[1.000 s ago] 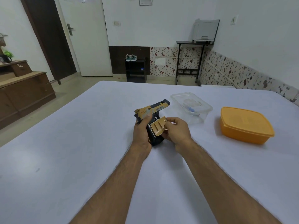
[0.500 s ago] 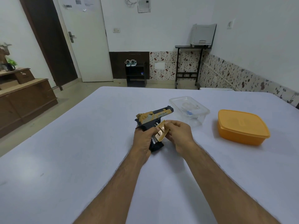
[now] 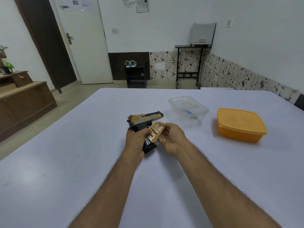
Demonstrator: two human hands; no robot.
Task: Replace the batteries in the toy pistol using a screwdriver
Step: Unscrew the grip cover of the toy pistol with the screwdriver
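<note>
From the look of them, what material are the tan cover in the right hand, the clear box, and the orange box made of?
Tan cover: probably moulded hard plastic, matte; ribs and a screw post show on its inner side.
Clear box: thin transparent plastic, glossy; its contents show through the walls.
Orange box: opaque plastic with a smooth, slightly shiny lid and rounded moulded corners.

Both forearms reach forward; left hand (image 3: 135,142) and right hand (image 3: 172,138) fingers curled.

Both forearms bare, no sleeves; left hand (image 3: 136,140), right hand (image 3: 171,139) ungloved, ringless.
</note>
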